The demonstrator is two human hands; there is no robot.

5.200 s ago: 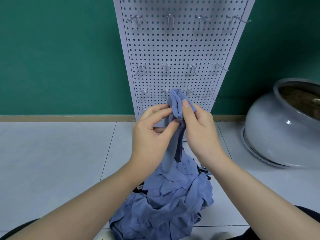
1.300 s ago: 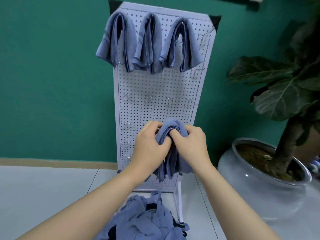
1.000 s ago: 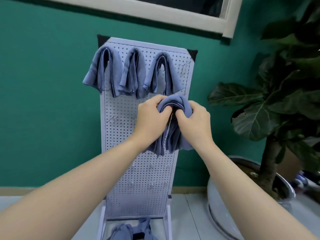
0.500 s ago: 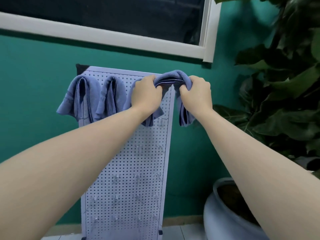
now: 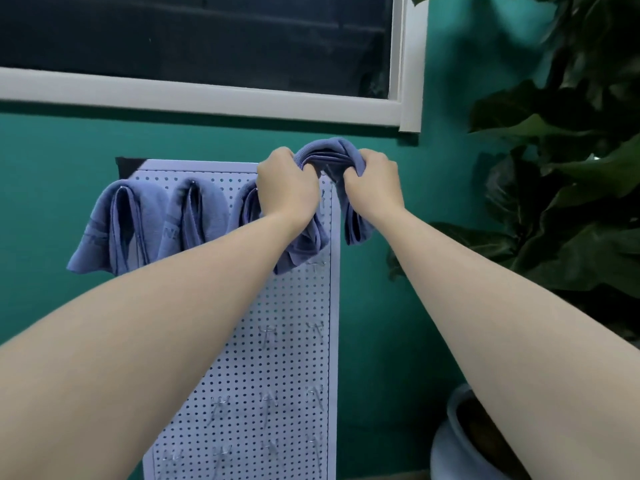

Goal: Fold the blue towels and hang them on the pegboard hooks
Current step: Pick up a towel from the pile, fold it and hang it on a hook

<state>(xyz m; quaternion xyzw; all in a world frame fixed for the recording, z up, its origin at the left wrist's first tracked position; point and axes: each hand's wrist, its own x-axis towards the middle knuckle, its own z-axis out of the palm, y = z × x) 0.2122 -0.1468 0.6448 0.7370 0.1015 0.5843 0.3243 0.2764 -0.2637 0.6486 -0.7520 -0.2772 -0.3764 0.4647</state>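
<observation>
Holding the soft, floppy folded blue cloth towel by its top fold, my left hand and right hand pinch it tight

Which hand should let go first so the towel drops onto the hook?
Probably the right hand. It holds the towel past the pegboard's edge, where no hooks are. The left hand grips it over the board's top corner, so it can steady the fold there.

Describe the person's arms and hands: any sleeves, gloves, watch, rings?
Both forearms are bare for all their visible length; no sleeves in view. The left hand and right hand wear no gloves. No watch, bracelet or ring shows on the visible parts.
</observation>
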